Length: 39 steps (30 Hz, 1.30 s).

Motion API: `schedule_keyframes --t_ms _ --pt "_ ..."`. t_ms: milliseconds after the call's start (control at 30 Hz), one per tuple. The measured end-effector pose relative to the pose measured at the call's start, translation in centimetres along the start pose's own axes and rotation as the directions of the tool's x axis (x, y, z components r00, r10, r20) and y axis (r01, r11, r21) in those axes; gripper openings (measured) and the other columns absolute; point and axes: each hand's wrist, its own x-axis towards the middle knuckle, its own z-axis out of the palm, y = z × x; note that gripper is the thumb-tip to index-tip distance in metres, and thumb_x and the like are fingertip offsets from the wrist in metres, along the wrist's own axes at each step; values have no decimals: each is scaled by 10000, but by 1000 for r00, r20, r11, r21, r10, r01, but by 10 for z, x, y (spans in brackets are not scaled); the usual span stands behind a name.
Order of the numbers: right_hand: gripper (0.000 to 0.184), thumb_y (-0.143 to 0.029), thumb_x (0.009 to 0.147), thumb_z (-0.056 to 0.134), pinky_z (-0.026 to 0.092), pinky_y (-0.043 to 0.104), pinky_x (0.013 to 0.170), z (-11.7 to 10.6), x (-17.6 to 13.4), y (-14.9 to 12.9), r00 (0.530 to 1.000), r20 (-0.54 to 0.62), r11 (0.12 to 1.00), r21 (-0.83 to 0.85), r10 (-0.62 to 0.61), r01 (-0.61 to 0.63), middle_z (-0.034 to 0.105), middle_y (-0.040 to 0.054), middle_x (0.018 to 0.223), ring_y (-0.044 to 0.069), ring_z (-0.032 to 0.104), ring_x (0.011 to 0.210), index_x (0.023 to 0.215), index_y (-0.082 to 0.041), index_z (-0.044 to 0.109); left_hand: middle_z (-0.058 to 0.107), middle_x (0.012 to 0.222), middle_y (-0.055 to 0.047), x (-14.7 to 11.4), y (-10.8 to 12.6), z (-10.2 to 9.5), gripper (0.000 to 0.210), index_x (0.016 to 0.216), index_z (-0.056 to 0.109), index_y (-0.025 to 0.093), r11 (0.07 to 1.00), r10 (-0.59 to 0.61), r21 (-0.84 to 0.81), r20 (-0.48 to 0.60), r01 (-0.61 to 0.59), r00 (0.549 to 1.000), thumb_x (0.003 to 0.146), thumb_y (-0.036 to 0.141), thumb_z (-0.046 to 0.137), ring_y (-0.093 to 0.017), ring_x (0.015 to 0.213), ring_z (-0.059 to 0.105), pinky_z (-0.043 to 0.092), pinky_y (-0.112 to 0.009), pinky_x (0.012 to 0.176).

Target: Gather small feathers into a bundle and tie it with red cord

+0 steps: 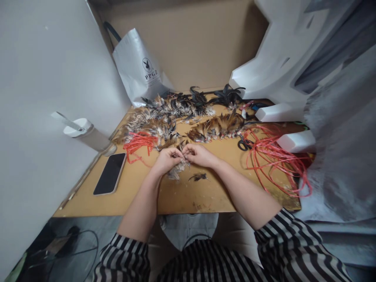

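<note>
My left hand [168, 160] and my right hand [200, 155] meet over the table, fingertips pinched together on a small bunch of feathers [177, 171]. Pale, fluffy ends of the bunch show below my fingers, and darker tips stick up behind them. A small dark tuft of feathers [199, 177] lies on the table just below my right hand. Cut strips of red plastic string [140, 144] are heaped to the left of my left hand. Beyond my hands, bundles of brown feathers [219, 127] lie in a row, some with red at their bases.
A phone [110, 174] and a lidded cup [88, 133] are at the left of the table [176, 199]. Farther back are more feathers [176, 105] and a white bag [138, 66]. Scissors [243, 144] and a tangle of red string [273, 156] lie at the right.
</note>
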Motion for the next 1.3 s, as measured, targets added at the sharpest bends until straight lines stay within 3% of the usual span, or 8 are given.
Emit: schedule_keyframes --t_ms 200,433,567,733,1067,1200,1300 --pt "104 -116 690 513 428 204 576 2 3 12 999 -39 998 -54 17 -19 610 1 672 87 540 594 785 -142 547 596 613 1 -1 -3 0 64 704 618 137 969 120 221 -46 -107 992 655 177 625 -65 484 476 355 -181 461" --pt "155 -113 669 523 412 188 566 4 6 18 998 -48 995 -91 48 -52 599 -7 670 79 518 586 809 -135 587 630 698 -32 -1 -8 -1 88 753 645 165 754 404 568 -6 -330 915 707 134 577 -122 637 552 426 -235 597" --pt "147 -142 664 538 389 182 541 4 7 17 996 -61 992 -104 60 -66 576 -18 614 77 492 558 785 -124 621 650 730 -48 0 -8 -1 84 733 645 168 659 498 634 35 -404 866 731 130 571 -141 692 572 442 -267 669" --pt "149 -158 675 536 370 178 524 3 6 14 997 -52 986 -155 57 -65 584 -20 588 70 471 532 758 -122 655 637 722 -47 -3 -7 1 107 711 629 172 604 540 672 51 -429 840 761 137 542 -146 709 568 442 -279 686" --pt "120 -185 720 528 410 207 484 3 3 7 982 -45 981 -56 186 -188 604 -4 548 96 525 474 717 -137 638 634 720 -45 -4 -8 -2 79 721 637 175 709 453 602 10 -368 891 739 149 565 -146 700 564 431 -270 675" --pt "104 -144 693 547 423 216 559 2 3 6 996 -84 970 -242 1 -21 624 15 626 101 545 557 659 -139 645 638 712 -43 -4 -9 -5 69 713 647 172 784 408 520 -18 -340 913 735 171 582 -135 672 568 432 -250 653" --pt "93 -128 668 574 433 242 678 0 4 9 975 -138 920 -376 -174 111 635 41 750 127 566 701 618 -150 649 644 716 -47 -5 -6 -8 86 709 655 172 812 404 479 -53 -332 913 743 217 590 -135 671 572 433 -249 657"
